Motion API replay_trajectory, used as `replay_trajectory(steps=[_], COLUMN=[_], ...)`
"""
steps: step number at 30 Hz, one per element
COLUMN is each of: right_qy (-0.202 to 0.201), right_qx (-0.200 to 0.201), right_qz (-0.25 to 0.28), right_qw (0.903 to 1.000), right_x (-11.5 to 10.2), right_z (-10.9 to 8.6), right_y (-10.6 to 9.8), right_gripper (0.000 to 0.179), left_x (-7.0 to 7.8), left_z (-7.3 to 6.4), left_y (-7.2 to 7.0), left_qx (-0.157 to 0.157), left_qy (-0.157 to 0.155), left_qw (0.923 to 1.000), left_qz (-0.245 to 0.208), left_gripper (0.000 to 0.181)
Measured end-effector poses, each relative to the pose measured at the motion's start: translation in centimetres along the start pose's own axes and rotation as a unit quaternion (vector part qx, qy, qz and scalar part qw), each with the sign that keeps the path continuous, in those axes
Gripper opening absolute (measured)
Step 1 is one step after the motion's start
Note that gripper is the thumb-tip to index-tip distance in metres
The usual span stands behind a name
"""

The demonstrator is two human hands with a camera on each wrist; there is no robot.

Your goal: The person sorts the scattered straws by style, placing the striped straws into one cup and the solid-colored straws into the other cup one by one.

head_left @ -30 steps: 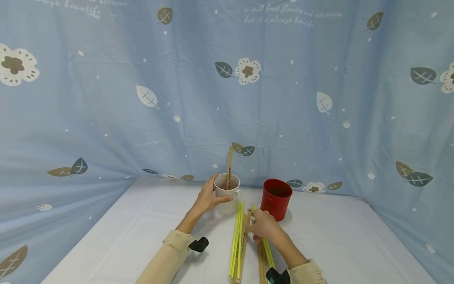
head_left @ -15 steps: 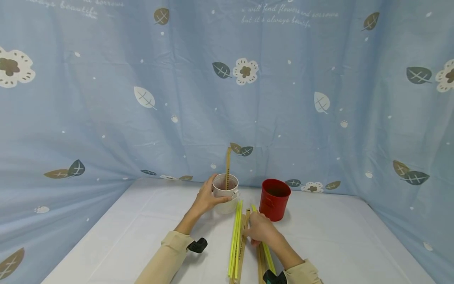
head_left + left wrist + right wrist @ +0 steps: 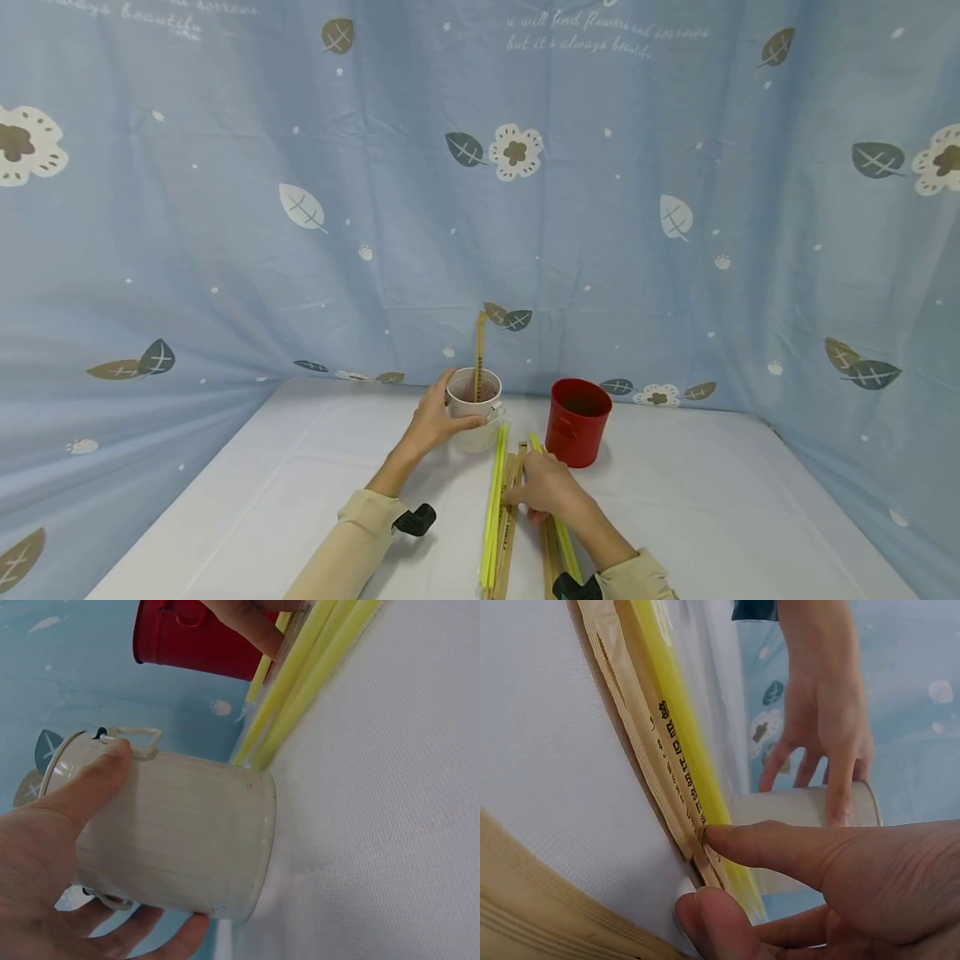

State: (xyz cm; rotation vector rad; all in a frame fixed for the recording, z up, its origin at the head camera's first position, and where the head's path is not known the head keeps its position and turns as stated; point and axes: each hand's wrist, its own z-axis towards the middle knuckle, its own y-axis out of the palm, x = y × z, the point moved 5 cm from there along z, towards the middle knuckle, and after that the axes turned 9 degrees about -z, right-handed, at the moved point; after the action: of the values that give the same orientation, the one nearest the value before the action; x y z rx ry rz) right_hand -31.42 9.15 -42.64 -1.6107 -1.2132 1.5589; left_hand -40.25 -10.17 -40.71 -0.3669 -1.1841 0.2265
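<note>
Brown packets [image 3: 507, 533] with black writing lie bottom middle, by yellow sticks [image 3: 492, 508]. The right hand [image 3: 553, 488] touches one; I can't tell if it pinches. The left hand [image 3: 435, 423] grips the white bucket [image 3: 476, 439], near a red bucket [image 3: 579, 435].

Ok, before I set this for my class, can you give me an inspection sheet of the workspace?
Surface: white cloth, faintly creased.
Job's things: white pail, a tan paper-wrapped stick poking out; red pail to its right; yellow sticks and more tan paper-wrapped packets lying in front.
Clutter: nothing seen.
Hands: left hand grips the white pail; right hand has its thumb on a printed packet, whether it grips is unclear.
Cables: nothing seen.
Surroundings: blue curtain with leaf and flower print.
</note>
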Motion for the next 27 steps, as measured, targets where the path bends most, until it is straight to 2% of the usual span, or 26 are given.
replay_trajectory(steps=[15, 18, 27], right_qy=[0.022, 0.025, 0.017], right_qx=[-0.006, -0.009, -0.005], right_qz=[-0.008, -0.006, -0.021], right_qw=[0.9997, 0.9996, 0.9996], right_x=[-0.05, -0.12, -0.31], right_z=[-0.09, -0.22, -0.34], right_y=[0.02, -0.01, 0.01], right_gripper=[0.029, 0.030, 0.035], left_x=[-0.02, -0.08, -0.07], left_z=[-0.05, 0.02, -0.06], left_y=[-0.01, 0.00, 0.00], left_qx=[0.001, 0.004, 0.002], left_qy=[-0.001, -0.008, -0.004], left_qw=[1.0000, 1.0000, 1.0000], left_qz=[0.007, 0.004, 0.002], left_gripper=[0.105, 0.106, 0.106])
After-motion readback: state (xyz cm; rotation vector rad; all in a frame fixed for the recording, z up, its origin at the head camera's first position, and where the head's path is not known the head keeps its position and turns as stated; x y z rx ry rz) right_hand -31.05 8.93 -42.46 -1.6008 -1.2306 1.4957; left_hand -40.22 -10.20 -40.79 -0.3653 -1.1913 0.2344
